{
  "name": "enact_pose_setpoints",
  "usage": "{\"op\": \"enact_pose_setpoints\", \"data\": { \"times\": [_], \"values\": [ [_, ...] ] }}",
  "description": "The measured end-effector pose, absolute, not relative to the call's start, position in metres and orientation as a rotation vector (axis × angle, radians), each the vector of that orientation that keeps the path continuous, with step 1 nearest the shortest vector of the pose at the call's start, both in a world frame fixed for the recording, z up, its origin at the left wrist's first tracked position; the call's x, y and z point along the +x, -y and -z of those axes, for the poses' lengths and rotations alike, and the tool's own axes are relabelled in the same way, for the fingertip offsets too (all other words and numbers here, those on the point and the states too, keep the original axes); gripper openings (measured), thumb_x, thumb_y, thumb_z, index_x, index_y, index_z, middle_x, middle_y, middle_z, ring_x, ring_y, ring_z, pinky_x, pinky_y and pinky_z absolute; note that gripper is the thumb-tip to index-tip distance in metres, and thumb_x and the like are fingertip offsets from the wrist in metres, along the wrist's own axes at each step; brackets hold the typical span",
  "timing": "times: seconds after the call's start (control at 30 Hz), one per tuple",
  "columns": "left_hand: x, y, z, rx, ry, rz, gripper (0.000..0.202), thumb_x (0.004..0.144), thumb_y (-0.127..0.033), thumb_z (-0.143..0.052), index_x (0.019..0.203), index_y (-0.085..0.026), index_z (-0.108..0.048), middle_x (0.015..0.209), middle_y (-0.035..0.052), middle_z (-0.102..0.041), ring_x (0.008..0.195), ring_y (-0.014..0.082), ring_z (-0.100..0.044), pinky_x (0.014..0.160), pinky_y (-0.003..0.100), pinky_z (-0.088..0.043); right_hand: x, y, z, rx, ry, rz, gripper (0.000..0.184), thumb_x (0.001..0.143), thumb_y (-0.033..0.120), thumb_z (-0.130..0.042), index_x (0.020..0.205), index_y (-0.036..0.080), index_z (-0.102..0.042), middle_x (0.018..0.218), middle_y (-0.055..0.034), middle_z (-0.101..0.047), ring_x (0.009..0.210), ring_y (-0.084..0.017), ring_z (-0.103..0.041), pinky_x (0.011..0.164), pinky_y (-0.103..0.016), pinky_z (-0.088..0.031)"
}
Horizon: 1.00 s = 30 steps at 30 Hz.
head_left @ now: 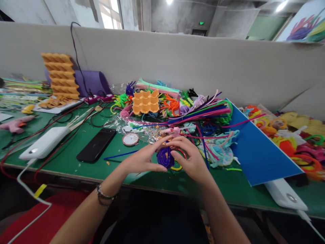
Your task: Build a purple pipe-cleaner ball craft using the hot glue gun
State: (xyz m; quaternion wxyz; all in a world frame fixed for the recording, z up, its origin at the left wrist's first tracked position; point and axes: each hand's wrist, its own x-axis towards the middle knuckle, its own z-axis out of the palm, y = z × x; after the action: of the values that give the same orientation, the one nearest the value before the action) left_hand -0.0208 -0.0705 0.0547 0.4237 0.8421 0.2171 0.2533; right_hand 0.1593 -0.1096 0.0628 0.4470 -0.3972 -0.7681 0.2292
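Observation:
My left hand [142,158] and my right hand [191,156] meet over the near edge of the green table [76,167]. Between them they pinch a purple coiled pipe-cleaner piece [165,157]. Fingers of both hands curl around it, thumbs underneath. A yellow ring [175,167] and a red loop [182,152] lie just under my right hand. A pink glue gun [170,131] lies right behind my fingertips. A bracelet sits on my left wrist [104,196].
A heap of coloured pipe cleaners [200,112] and an orange egg-tray piece [145,101] lie behind. A black phone [96,144], white power bank [44,143], blue board [254,145] and cables surround the hands. A grey partition [203,64] backs the table.

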Motion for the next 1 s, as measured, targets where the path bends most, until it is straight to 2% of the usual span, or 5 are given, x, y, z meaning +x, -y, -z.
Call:
{"op": "enact_pose_setpoints", "data": {
  "times": [0.23, 0.37, 0.57, 0.73, 1.0],
  "values": [
    [-0.028, 0.069, -0.049, 2.177, -0.518, -0.534, 0.070, 0.078, -0.029, -0.050, 0.138, -0.016, -0.017, 0.145, 0.0116, -0.023, 0.131, 0.0236, -0.026, 0.106, 0.040, -0.025, 0.166, 0.100, -0.071, -1.045, 2.077, -0.526, 0.007, 0.081, 0.025, -0.052, 0.082, 0.020, -0.057, 0.086, -0.0045, -0.057, 0.085, -0.018, -0.054, 0.078, -0.032, -0.041],
    [-0.028, 0.069, -0.049, 2.202, -0.539, -0.567, 0.067, 0.074, -0.022, -0.047, 0.135, -0.014, -0.020, 0.140, 0.0129, -0.033, 0.126, 0.0242, -0.035, 0.102, 0.039, -0.030, 0.165, 0.098, -0.075, -1.063, 2.099, -0.486, 0.007, 0.080, 0.025, -0.053, 0.076, 0.020, -0.054, 0.088, -0.0052, -0.054, 0.087, -0.018, -0.052, 0.076, -0.030, -0.041],
    [-0.026, 0.070, -0.049, 2.305, -0.616, -0.539, 0.048, 0.073, -0.027, -0.046, 0.119, -0.016, -0.041, 0.116, 0.0106, -0.054, 0.103, 0.0238, -0.051, 0.090, 0.040, -0.040, 0.165, 0.097, -0.077, -1.116, 2.142, -0.529, 0.009, 0.080, 0.024, -0.053, 0.073, 0.019, -0.052, 0.073, -0.0008, -0.055, 0.064, -0.013, -0.049, 0.059, -0.025, -0.039],
    [-0.025, 0.071, -0.049, 2.320, -0.636, -0.541, 0.040, 0.080, -0.036, -0.041, 0.113, -0.015, -0.043, 0.109, 0.0107, -0.055, 0.098, 0.0221, -0.051, 0.087, 0.037, -0.041, 0.168, 0.098, -0.079, -1.124, 2.097, -0.547, 0.008, 0.077, 0.024, -0.056, 0.072, 0.019, -0.053, 0.073, -0.0004, -0.056, 0.061, -0.011, -0.049, 0.057, -0.024, -0.038],
    [-0.019, 0.073, -0.053, 2.439, -0.643, -0.501, 0.034, 0.073, -0.024, -0.043, 0.106, -0.015, -0.048, 0.102, 0.0081, -0.059, 0.092, 0.0217, -0.053, 0.084, 0.036, -0.042, 0.169, 0.101, -0.083, -1.107, 2.090, -0.591, 0.010, 0.074, 0.023, -0.059, 0.071, 0.019, -0.051, 0.070, 0.0011, -0.055, 0.059, -0.011, -0.047, 0.055, -0.022, -0.037]
  ]
}}
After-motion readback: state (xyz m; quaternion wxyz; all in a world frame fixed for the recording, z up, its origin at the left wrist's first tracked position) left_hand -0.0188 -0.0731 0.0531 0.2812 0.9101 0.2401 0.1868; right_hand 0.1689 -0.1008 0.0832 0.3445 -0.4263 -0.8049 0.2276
